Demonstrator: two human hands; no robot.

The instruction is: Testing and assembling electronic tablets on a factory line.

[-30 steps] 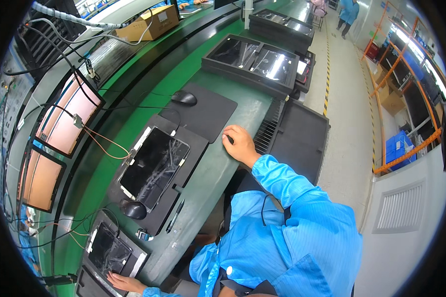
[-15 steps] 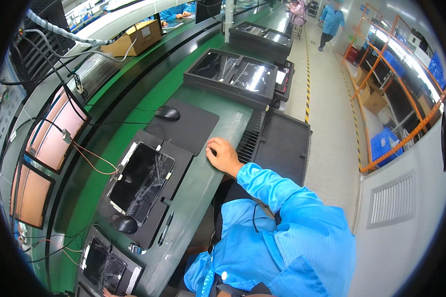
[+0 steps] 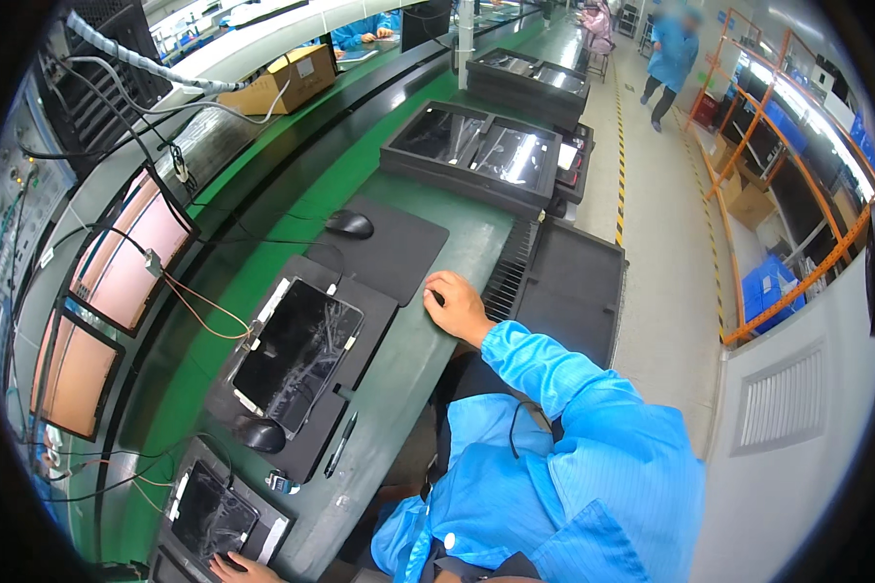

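My right hand (image 3: 457, 306) rests loosely curled on the bench edge, beside a black mouse mat (image 3: 399, 243); I see nothing in its fingers. Low at the left, partly cut off by the frame, my left hand (image 3: 243, 569) has its fingers stretched out at the lower edge of a dark tablet-like screen (image 3: 212, 515). Between the hands, a larger dark screen panel (image 3: 299, 355) with wrinkled clear film lies on a black pad, white tabs around its border. Black mice (image 3: 350, 224) lie above and below it. A pen (image 3: 341, 445) lies near the bench edge.
Black trays with glossy panels (image 3: 469, 151) stand farther along the green bench. An open black tray (image 3: 572, 291) sits to the right of my right hand. Cables and lit monitors (image 3: 126, 257) line the left. A person in blue (image 3: 673, 58) walks the aisle beside orange shelving (image 3: 739, 189).
The view has shifted slightly, moving the bench scene rightward. More of my left hand shows at the small screen. My right hand keeps its place on the bench. The walking person is closer.
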